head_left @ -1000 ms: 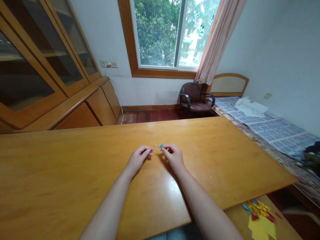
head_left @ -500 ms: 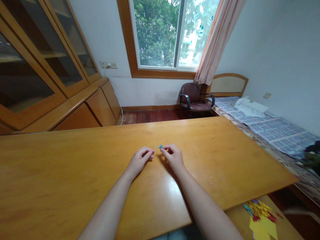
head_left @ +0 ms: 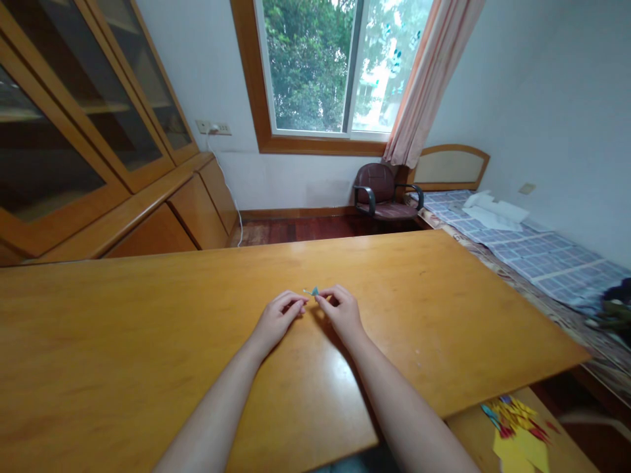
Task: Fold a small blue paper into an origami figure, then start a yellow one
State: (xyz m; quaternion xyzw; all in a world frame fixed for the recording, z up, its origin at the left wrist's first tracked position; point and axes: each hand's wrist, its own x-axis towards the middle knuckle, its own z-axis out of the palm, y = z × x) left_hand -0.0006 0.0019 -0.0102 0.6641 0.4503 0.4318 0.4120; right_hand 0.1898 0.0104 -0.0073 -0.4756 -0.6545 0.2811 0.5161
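A tiny folded piece of blue paper [head_left: 312, 291] sits between my two hands near the middle of the wooden table [head_left: 148, 328]. My right hand [head_left: 339, 312] pinches it with thumb and forefinger, the other fingers curled. My left hand [head_left: 279, 316] rests on the table just left of it. Its fingers are curled together, with the fingertips close to the paper; whether they touch it I cannot tell.
Coloured paper pieces [head_left: 515, 427] lie on a lower surface at the bottom right. A bed [head_left: 542, 256] runs along the right wall. A dark red armchair [head_left: 382, 194] stands under the window. Wooden glass-door cabinets [head_left: 89, 151] line the left wall.
My left hand has slid a little to the right, closer to the blue paper. My right hand and the paper have shifted slightly left.
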